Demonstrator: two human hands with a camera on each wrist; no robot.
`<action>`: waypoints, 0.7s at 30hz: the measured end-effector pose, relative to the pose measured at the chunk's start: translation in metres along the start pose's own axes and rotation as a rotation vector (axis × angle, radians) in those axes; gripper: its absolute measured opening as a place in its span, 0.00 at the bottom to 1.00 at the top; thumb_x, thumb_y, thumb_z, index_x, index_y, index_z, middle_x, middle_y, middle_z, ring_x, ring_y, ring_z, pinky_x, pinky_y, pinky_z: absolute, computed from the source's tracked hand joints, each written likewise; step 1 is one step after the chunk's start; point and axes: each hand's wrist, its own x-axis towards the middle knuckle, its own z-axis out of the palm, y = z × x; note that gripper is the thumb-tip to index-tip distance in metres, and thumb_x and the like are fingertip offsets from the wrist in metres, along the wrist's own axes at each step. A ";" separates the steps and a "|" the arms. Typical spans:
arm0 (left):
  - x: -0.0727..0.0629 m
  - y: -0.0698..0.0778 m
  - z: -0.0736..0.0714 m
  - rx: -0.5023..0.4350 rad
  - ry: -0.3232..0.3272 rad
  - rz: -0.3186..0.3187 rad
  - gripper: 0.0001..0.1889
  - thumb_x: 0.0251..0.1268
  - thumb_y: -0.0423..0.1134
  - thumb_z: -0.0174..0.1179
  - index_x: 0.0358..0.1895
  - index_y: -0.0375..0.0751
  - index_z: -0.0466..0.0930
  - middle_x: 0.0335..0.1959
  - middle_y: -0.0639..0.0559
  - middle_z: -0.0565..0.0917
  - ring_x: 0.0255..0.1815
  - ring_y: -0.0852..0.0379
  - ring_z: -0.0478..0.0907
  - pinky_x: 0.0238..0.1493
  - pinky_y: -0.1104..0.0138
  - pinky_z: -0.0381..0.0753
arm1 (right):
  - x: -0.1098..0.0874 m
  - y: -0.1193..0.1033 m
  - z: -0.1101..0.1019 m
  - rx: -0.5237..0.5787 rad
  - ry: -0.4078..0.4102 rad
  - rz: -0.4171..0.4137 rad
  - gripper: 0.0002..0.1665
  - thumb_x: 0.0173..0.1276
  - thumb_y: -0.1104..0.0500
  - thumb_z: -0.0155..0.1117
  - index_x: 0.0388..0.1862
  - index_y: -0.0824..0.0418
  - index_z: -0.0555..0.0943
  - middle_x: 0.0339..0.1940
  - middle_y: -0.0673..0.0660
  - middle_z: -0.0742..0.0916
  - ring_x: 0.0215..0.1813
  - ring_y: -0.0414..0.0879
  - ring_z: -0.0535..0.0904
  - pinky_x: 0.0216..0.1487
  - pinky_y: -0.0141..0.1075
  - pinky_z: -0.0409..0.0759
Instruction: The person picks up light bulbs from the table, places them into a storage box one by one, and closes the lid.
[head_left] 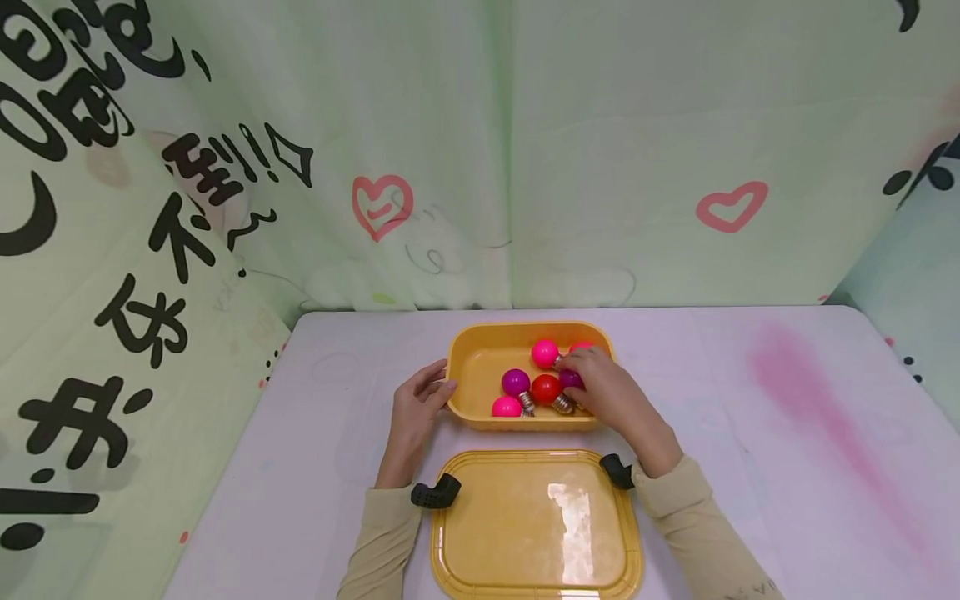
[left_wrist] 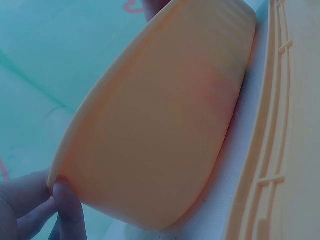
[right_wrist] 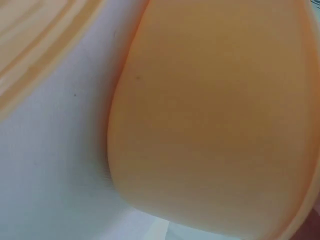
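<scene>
In the head view, a yellow plastic bin (head_left: pixel 480 354) holds several small toy light bulbs with silver screw bases. Among them are a pink bulb (head_left: pixel 544 353), a red bulb (head_left: pixel 546 389) and a purple bulb (head_left: pixel 516 382). My left hand (head_left: pixel 417 410) pinches the bin's left rim; the left wrist view shows fingers (left_wrist: pixel 70 207) on both sides of that rim. My right hand (head_left: pixel 611 392) reaches over the right side, with another purple bulb (head_left: pixel 572 379) between thumb and forefinger. In the right wrist view, the bin's outer wall (right_wrist: pixel 210 110) hides the fingertips.
A flat yellow lid (head_left: pixel 517 533) lies on the white table (head_left: pixel 750 500) just in front of the bin, under the wrists. Behind and to the left hangs a pale green printed cloth (head_left: pixel 600 150). A black strap piece sits by each cuff.
</scene>
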 end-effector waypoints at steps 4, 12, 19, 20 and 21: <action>-0.001 0.001 0.000 -0.001 0.005 -0.005 0.22 0.66 0.35 0.65 0.63 0.43 0.78 0.55 0.43 0.80 0.48 0.54 0.79 0.40 0.73 0.83 | -0.002 -0.001 -0.003 0.009 0.013 -0.005 0.23 0.56 0.66 0.76 0.51 0.68 0.83 0.50 0.64 0.84 0.55 0.58 0.77 0.57 0.50 0.80; -0.003 0.000 0.000 0.054 0.033 -0.024 0.22 0.68 0.36 0.64 0.64 0.46 0.78 0.56 0.45 0.80 0.52 0.52 0.79 0.43 0.72 0.84 | -0.007 -0.004 -0.012 -0.005 0.033 -0.016 0.23 0.58 0.65 0.75 0.53 0.69 0.82 0.51 0.64 0.83 0.55 0.59 0.77 0.57 0.50 0.81; -0.005 0.002 -0.001 0.058 0.035 -0.020 0.21 0.68 0.37 0.64 0.63 0.44 0.79 0.56 0.44 0.79 0.52 0.50 0.78 0.41 0.71 0.84 | -0.015 -0.009 -0.025 0.016 0.047 -0.030 0.24 0.59 0.65 0.74 0.54 0.71 0.81 0.54 0.66 0.82 0.57 0.61 0.77 0.58 0.52 0.79; -0.006 0.003 -0.001 0.062 0.036 -0.016 0.20 0.68 0.37 0.64 0.63 0.43 0.79 0.56 0.43 0.79 0.52 0.50 0.78 0.40 0.72 0.84 | -0.017 -0.010 -0.026 0.020 0.047 -0.030 0.24 0.59 0.65 0.74 0.54 0.71 0.81 0.54 0.66 0.82 0.57 0.61 0.77 0.59 0.52 0.79; -0.006 0.005 -0.002 0.066 0.035 -0.011 0.20 0.68 0.37 0.64 0.62 0.43 0.79 0.56 0.43 0.79 0.51 0.50 0.78 0.40 0.72 0.84 | -0.019 -0.011 -0.028 0.024 0.047 -0.028 0.24 0.60 0.65 0.74 0.54 0.71 0.80 0.55 0.66 0.82 0.56 0.61 0.78 0.59 0.53 0.79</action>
